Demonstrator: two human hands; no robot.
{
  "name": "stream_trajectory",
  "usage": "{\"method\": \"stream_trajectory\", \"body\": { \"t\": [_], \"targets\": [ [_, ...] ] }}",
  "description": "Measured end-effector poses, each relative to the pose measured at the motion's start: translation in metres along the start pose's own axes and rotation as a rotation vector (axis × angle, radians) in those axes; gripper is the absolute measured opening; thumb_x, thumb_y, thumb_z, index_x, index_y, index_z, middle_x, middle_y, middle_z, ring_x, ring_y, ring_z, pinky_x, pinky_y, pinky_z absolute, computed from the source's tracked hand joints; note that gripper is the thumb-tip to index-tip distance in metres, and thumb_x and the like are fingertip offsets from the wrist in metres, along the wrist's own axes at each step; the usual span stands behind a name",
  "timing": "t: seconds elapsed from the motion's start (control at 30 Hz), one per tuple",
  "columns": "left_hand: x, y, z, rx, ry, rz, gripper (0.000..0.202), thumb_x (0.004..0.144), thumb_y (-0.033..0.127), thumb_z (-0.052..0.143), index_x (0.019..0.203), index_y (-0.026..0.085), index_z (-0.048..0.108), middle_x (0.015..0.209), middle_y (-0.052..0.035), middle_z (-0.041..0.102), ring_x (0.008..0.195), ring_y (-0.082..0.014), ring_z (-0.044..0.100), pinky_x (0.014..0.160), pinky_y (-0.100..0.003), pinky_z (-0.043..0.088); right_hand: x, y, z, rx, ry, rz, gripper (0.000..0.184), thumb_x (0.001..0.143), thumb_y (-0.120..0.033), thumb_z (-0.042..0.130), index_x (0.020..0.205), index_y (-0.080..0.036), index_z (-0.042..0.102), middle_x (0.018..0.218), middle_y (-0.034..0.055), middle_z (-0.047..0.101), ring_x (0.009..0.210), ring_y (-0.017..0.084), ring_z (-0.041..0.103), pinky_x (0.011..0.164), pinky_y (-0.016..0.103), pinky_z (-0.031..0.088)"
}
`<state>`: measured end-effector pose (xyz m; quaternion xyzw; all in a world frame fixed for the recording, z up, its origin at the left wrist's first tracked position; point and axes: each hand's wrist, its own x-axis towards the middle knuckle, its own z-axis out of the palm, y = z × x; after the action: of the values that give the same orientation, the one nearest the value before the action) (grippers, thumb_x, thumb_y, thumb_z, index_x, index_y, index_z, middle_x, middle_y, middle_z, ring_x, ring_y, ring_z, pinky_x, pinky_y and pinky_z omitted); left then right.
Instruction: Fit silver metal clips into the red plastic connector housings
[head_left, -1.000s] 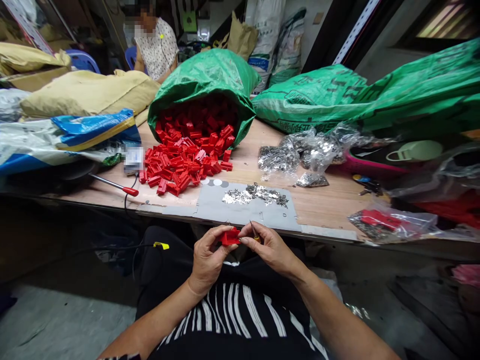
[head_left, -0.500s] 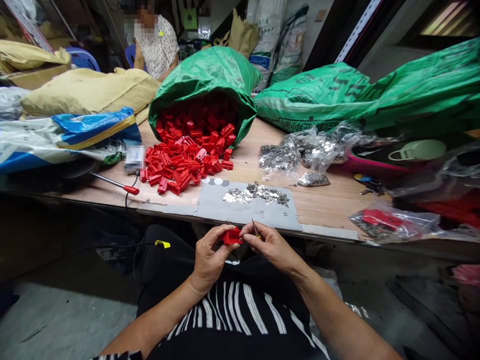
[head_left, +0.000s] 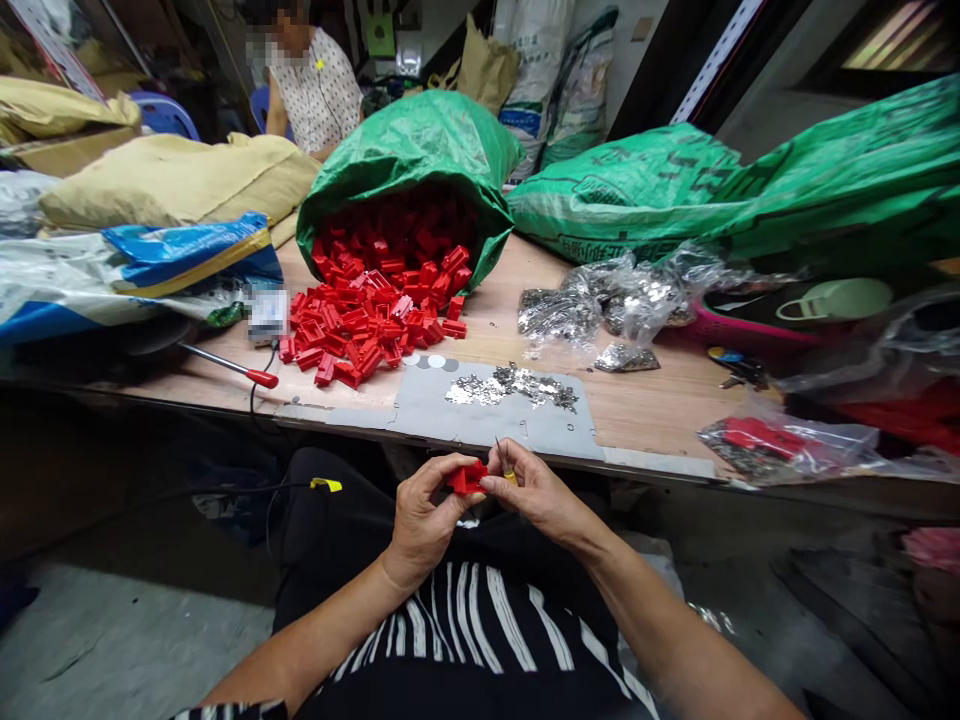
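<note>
My left hand (head_left: 426, 508) is closed on a small red plastic housing (head_left: 466, 478), pinched between thumb and fingers just in front of the table edge. My right hand (head_left: 531, 488) touches the housing's right end with its fingertips. A thin pointed tool with a yellow grip (head_left: 510, 476) is held in that same hand, its dark tip pointing up. Whether a small metal piece sits between the right fingertips, I cannot tell. Beyond my hands, a pile of small shiny metal pieces (head_left: 484, 390) lies on a grey mat (head_left: 427, 410).
Red housings (head_left: 360, 330) spill from a green sack (head_left: 420, 130) on the table. Clear bags of metal pieces (head_left: 562, 312) lie right of it. A red-tipped lever (head_left: 262, 379) juts out at left. Another person (head_left: 319, 90) sits across the table.
The red housing has tilted and shifted slightly right in my left hand. My right hand has moved slightly, and more of the tool's yellow grip shows.
</note>
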<state>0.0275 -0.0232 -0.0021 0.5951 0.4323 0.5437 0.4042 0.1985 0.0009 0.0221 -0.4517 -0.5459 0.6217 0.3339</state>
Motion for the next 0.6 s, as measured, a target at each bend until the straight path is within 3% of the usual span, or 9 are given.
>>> {"method": "stream_trajectory", "body": {
  "t": [0.3, 0.47, 0.6],
  "targets": [
    [0.0, -0.004, -0.001, -0.048, -0.002, -0.019, 0.031, 0.075, 0.024, 0.074, 0.106, 0.023, 0.067, 0.103, -0.0048, 0.072, 0.095, -0.0189, 0.068, 0.086, -0.03, 0.055, 0.0, 0.0, -0.001, 0.117, -0.04, 0.056, 0.038, 0.077, -0.047, 0.07, 0.083, -0.02, 0.043, 0.067, -0.0075, 0.042, 0.053, 0.006, 0.035, 0.049, 0.019, 0.027],
    [0.002, -0.006, -0.002, -0.064, 0.041, -0.052, 0.031, 0.076, 0.025, 0.073, 0.106, 0.024, 0.068, 0.108, -0.0053, 0.072, 0.101, -0.0208, 0.068, 0.093, -0.033, 0.053, 0.001, -0.006, -0.004, 0.204, -0.071, 0.067, 0.035, 0.085, -0.051, 0.061, 0.087, -0.02, 0.045, 0.063, -0.0068, 0.045, 0.052, 0.007, 0.036, 0.049, 0.02, 0.026],
    [0.0, -0.005, -0.003, -0.013, 0.025, -0.052, 0.03, 0.076, 0.026, 0.073, 0.106, 0.023, 0.069, 0.109, -0.0059, 0.073, 0.112, -0.0231, 0.064, 0.1, -0.037, 0.049, 0.001, -0.006, -0.004, 0.166, -0.083, 0.079, 0.037, 0.079, -0.046, 0.07, 0.088, -0.019, 0.046, 0.068, -0.0065, 0.044, 0.054, 0.006, 0.035, 0.049, 0.02, 0.025]
  ]
}}
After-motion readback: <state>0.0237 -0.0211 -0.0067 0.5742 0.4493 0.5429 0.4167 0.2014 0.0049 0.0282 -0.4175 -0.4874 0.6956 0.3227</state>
